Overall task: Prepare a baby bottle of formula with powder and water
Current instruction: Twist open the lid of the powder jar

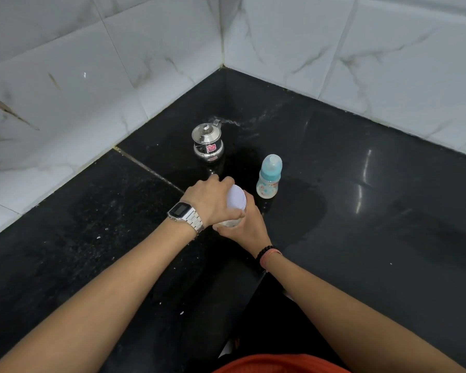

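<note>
Head camera looks down on a black stone counter [361, 211] set in a corner of white marbled wall tiles [65, 84]. From where I sit, I read it from the left. My left hand [210, 201] wears a steel wristwatch [186, 215] and curls over the white lid [236, 201] of a clear jar [230, 223], fingers wrapped round the lid's rim. Behind that hand, nearer the corner, stands a small steel pot [207, 142] with a knobbed lid and a pink sticker on its belly; it is upright and apart from everything else. My right hand [249, 227] clamps the jar's body from below and beside, so both hands are together on the one jar, which sits low over the counter; I cannot tell whether its base touches the stone. A black bead bracelet [264, 255] and a pink band circle the right wrist. Just right of the hands, the baby bottle [269, 177] stands upright on the counter, blue collar and clear cap on, untouched. An orange garment [280, 364] shows at the bottom edge.
</note>
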